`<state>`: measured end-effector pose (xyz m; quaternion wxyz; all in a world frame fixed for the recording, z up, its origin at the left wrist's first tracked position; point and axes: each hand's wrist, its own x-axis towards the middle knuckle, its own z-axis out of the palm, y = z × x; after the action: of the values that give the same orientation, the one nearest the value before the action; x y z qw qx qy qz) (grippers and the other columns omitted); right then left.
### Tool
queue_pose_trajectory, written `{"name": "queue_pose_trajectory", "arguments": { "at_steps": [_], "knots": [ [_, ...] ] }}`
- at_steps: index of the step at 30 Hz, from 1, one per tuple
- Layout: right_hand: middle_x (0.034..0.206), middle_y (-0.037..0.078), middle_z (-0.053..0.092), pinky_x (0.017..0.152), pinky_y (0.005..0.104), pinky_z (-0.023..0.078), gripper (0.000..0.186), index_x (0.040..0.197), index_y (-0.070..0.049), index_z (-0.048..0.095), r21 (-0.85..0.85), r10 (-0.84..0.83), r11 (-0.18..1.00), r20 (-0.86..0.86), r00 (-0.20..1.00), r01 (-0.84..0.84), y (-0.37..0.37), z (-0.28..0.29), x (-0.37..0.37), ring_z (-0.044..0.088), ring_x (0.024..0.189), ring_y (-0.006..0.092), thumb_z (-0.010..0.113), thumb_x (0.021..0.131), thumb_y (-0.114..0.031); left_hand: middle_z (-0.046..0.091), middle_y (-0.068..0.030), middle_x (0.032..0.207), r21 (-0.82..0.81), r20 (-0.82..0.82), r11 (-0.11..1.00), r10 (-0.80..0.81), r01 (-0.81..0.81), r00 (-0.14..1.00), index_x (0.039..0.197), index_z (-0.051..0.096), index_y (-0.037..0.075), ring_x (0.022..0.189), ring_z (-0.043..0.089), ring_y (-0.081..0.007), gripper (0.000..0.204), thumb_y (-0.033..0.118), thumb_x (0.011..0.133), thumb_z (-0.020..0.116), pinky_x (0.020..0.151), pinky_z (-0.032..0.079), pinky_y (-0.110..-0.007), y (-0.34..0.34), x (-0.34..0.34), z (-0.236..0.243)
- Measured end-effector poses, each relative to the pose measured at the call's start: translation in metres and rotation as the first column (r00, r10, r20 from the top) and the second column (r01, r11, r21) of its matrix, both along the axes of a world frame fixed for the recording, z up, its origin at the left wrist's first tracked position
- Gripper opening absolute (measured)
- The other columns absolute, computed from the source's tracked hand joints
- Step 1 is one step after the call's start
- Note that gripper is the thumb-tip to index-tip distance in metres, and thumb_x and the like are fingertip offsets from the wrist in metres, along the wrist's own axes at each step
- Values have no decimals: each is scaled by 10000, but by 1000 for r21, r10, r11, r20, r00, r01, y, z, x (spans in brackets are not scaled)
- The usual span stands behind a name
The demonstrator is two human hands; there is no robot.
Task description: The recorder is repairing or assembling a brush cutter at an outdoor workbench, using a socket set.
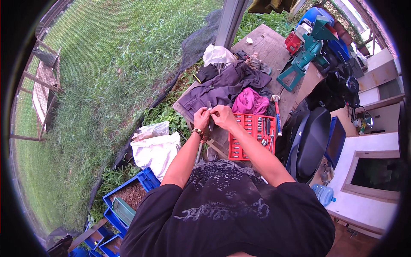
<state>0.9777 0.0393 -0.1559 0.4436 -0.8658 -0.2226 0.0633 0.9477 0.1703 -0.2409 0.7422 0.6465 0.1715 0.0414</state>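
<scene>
My left hand (201,118) and my right hand (222,116) meet over the near edge of the wooden table. Between them a thin, pale-grey, blade-like piece (209,105) sticks up, pinched in my left fingers; its exact kind is unclear. My right fingers are curled closed against my left ones, and what they pinch is hidden. Right beside my right forearm lies an open red socket set case (235,147) with sockets and drivers in it. A hammer (277,112) rests along its right side.
Beyond my hands are dark purple clothing (222,88) and a pink cloth (250,101). A green machine (302,62) stands at the far right of the table (267,45). The motorbike seat (310,141) is close on my right. White sacks (156,150) and blue crates (147,179) are at left.
</scene>
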Motion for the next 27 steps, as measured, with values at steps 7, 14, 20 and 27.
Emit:
{"name": "queue_pose_trajectory", "arguments": {
  "at_steps": [7,14,20,27],
  "knots": [
    [834,179,696,676,347,566,155,907,35,702,-76,59,996,104,993,-51,-1,-3,5,709,727,271,670,784,-54,667,6,796,39,13,999,13,-14,1000,970,682,5,731,566,-56,285,284,910,678,652,469,-226,-2,3,-7],
    [841,204,673,729,419,533,132,866,22,676,-143,109,986,127,986,-90,1,6,6,671,795,358,645,778,-71,622,41,771,22,-8,1000,-2,2,1000,929,689,36,703,510,-43,254,282,959,634,626,424,-212,3,5,-22],
    [899,215,655,811,478,507,159,870,14,639,-317,222,930,74,972,-189,0,12,14,640,883,398,623,824,-137,627,40,786,3,1,1000,-1,1,1000,929,688,33,728,516,-41,251,271,968,618,646,432,-217,-1,4,-18],
    [904,249,663,766,531,511,263,904,3,625,-477,274,843,-13,962,-247,9,15,18,646,862,431,537,911,-245,628,42,784,9,-39,1000,7,-7,999,926,684,23,723,516,-41,248,253,974,604,642,434,-217,4,7,-33]
  ]
}}
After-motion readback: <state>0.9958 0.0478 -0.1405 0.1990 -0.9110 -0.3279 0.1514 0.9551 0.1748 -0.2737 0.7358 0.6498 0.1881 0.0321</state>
